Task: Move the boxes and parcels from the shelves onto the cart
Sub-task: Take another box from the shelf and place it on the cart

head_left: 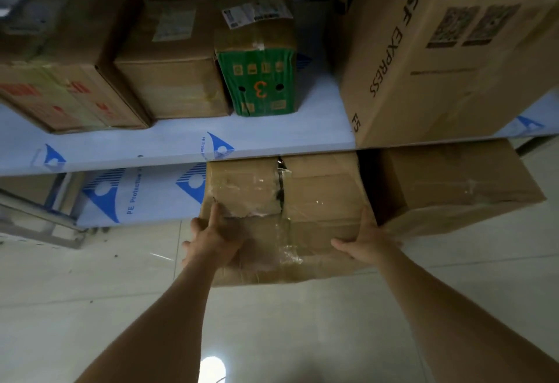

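Both hands clasp the taped box (284, 216), half off the lower shelf (145, 198): left hand (211, 240) on its left corner, right hand (367, 243) on its right edge; better to support it underneath (the torn tape looks weak); cart unseen.

Upper shelf (169, 146): four boxes in a row. Red-printed box (60, 80) at 10 o'clock, plain box (172, 71) beside it, numbered box (260, 61) at 12, SF Express box (438, 58) at 2. Lower shelf (142, 192): taped box (287, 201) centre, left hand (211, 240) and right hand (367, 243) on its sides; another box (459, 189) at its right.
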